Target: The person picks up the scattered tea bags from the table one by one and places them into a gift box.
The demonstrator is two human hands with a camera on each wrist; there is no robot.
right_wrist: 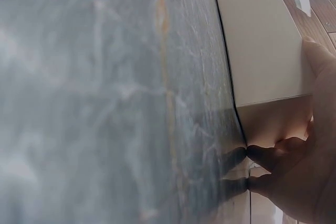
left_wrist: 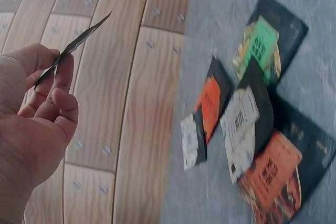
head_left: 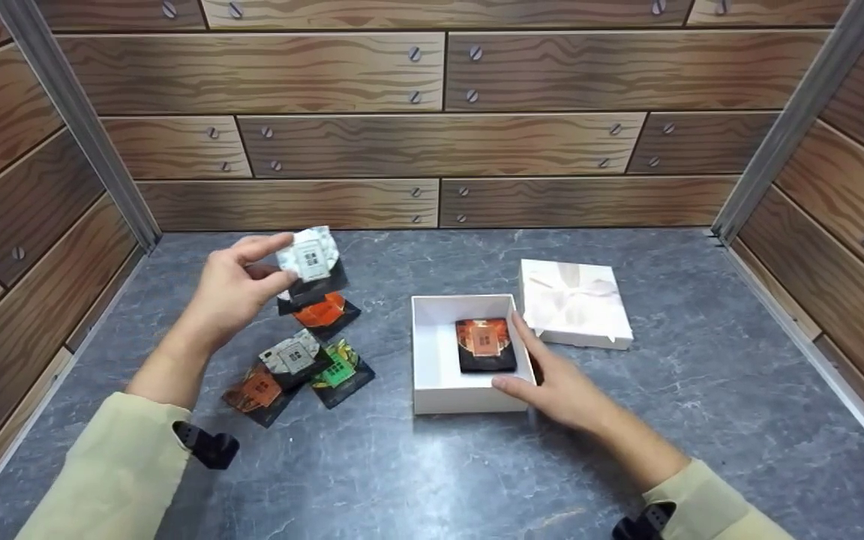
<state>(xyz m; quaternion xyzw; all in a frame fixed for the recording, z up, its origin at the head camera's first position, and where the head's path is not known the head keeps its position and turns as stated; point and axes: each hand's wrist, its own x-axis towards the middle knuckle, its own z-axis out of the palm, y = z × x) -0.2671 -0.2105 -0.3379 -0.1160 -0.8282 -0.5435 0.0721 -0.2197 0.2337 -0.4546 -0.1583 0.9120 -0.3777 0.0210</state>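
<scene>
A white-and-black packet (head_left: pixel 312 259), tilted, is pinched in the left hand (head_left: pixel 233 277); the right hand (head_left: pixel 568 388) grips an open white box (head_left: pixel 458 400) containing an orange-and-black packet (head_left: pixel 486 345).

2 pale yellow-green sleeves (head_left: pixel 113 465); 2 small, black wrist-worn devices (head_left: pixel 211 448).

Bright glare on the near tabletop (head_left: pixel 421 472) in the head view, hazy softness in both wrist views

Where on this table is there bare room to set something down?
The grey marbled tabletop is bare in front of the open white square box, and right of the white ribboned lid. It's crowded left of the box, where flat multicoloured sachets overlap near the left hand.
</scene>
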